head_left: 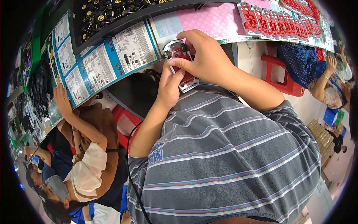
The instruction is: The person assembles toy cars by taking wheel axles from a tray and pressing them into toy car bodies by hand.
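Both my hands hold a toy car (189,81) at the table's near edge, in front of my chest. Its underside faces up, showing a red chassis, silvery ends and a dark wheel pair at the far end. My left hand (168,91) grips the car's left side, with the thumb lying along it. From the right, my right hand (210,56) closes round the far half, its thumb pressed across the chassis and its forefinger near the far wheels. The fingers hide much of the car's middle.
A black tray (108,33) of small wheel axles (100,17) stands far left on printed card sheets (134,48). Pink bubble wrap (212,18) lies ahead, beside rows of red car chassis (276,23). A co-worker's hand (61,99) rests at the left table edge; a red stool (285,84) stands right.
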### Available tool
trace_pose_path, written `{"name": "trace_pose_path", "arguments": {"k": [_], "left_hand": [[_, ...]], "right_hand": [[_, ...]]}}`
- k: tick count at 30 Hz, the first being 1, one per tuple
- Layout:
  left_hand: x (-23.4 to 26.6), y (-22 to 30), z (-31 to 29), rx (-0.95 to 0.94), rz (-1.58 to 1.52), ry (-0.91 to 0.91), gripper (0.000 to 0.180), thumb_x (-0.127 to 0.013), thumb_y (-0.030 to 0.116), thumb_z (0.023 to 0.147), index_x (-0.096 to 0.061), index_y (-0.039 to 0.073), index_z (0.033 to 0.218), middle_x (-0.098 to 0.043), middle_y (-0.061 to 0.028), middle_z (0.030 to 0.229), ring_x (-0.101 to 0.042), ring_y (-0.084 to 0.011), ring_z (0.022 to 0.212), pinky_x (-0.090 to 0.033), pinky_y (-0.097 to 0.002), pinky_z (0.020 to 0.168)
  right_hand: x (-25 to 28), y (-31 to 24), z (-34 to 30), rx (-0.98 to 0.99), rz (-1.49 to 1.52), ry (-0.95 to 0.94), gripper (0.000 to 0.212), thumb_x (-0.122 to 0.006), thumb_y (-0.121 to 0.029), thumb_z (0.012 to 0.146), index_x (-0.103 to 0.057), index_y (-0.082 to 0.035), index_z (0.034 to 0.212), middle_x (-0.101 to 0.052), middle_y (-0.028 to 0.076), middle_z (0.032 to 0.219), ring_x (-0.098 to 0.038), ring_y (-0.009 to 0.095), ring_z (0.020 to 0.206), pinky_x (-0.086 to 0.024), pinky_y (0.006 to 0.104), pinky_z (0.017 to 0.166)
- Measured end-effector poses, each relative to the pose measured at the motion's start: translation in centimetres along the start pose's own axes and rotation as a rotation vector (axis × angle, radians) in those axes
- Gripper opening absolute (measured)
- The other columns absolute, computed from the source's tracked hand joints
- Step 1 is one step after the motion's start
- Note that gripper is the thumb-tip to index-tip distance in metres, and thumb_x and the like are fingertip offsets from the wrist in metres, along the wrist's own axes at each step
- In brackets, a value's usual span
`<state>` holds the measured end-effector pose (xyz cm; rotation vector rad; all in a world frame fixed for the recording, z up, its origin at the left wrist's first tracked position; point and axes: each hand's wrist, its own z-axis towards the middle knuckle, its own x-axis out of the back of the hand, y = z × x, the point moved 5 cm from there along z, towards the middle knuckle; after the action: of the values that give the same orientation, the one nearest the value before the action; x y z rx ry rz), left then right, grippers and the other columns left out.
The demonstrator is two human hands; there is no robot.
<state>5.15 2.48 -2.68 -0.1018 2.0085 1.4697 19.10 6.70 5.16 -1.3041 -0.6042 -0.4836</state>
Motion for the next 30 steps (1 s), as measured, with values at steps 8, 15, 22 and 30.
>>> {"name": "trace_pose_path", "arguments": {"k": [8,15,22,30], "left_hand": [[0.0,0.3,-0.1,0.059,-0.063,0.010,0.052,-0.050,0.016,0.101,-0.036,-0.001,0.148,-0.051,-0.0140,0.138,-0.052,-0.0199,0.127,-0.041,-0.0364,0.111],[-0.3,0.6,-0.2,0.064,-0.124,-0.003,0.054,-0.051,0.018,0.101,-0.035,-0.001,0.149,-0.052,-0.0146,0.138,-0.054,-0.0210,0.126,-0.042,-0.0365,0.110],[0.0,0.3,-0.2,-0.013,-0.005,-0.009,0.046,-0.049,0.014,0.104,-0.037,-0.002,0.146,-0.052,-0.0128,0.137,-0.054,-0.0187,0.124,-0.044,-0.0345,0.108],[0.5,0.1,0.3,-0.064,0.110,0.103,0.042,-0.049,0.013,0.105,-0.042,0.001,0.144,-0.056,-0.0081,0.129,-0.056,-0.0167,0.118,-0.044,-0.0319,0.105]], "right_hand": [[1.0,-0.7,-0.1,0.045,0.020,0.015,0.060,-0.092,-0.028,0.074,-0.063,0.000,0.119,-0.063,0.012,0.091,-0.063,0.023,0.072,-0.055,0.0339,0.068],[0.9,-0.9,0.0,0.052,0.020,-0.004,0.060,-0.092,-0.028,0.074,-0.063,0.000,0.119,-0.063,0.012,0.091,-0.063,0.023,0.073,-0.055,0.0341,0.068],[0.7,-1.3,0.3,-0.014,-0.023,-0.053,0.065,-0.087,-0.041,0.075,-0.064,0.005,0.115,-0.067,0.023,0.104,-0.068,0.040,0.091,-0.056,0.0451,0.081],[0.5,-1.7,0.6,-0.044,-0.087,-0.034,0.056,-0.081,-0.034,0.080,-0.063,0.006,0.114,-0.066,0.024,0.103,-0.068,0.042,0.090,-0.056,0.0462,0.080]]}}
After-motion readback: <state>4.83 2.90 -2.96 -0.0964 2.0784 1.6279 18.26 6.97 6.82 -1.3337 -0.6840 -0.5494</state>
